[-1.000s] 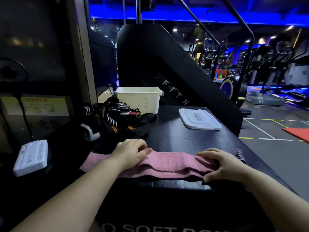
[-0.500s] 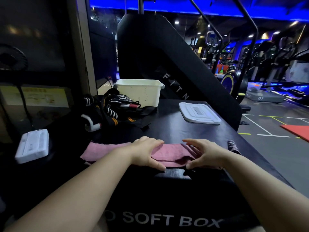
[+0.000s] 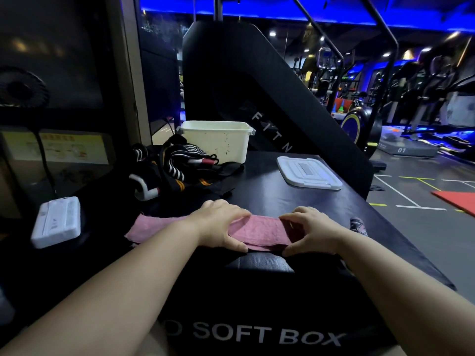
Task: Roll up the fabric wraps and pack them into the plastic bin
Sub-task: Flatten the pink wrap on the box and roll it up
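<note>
- Step in hand, by judgement: start of the roll at the right end of the pink wrap (image 3: 257, 231), spread left to right along the near edge of the black surface (image 3: 259, 191).
- Right hand (image 3: 314, 233): fingers curled over the turned-in right end, thumb at the near edge, pinching the first fold.
- Left hand (image 3: 218, 227): laid across the middle of the strip, fingers bent over the far edge, thumb on the near edge, holding it down.
- Technique: small, tight first turn; leftward roll with both long edges square, to avoid a cone-shaped coil; loose left tail drawn taut and the left hand slid away ahead of the advancing coil.
- Destination: plastic bin (image 3: 216, 141), open, at the far side of the surface, well apart from both hands; contents not visible; white lid (image 3: 308, 172) flat to its right.
- Remaining work, likely: tangled pile of dark striped wraps (image 3: 180, 167) just in front of the bin; apparently one small rolled wrap (image 3: 357, 226) beside the right hand.
</note>
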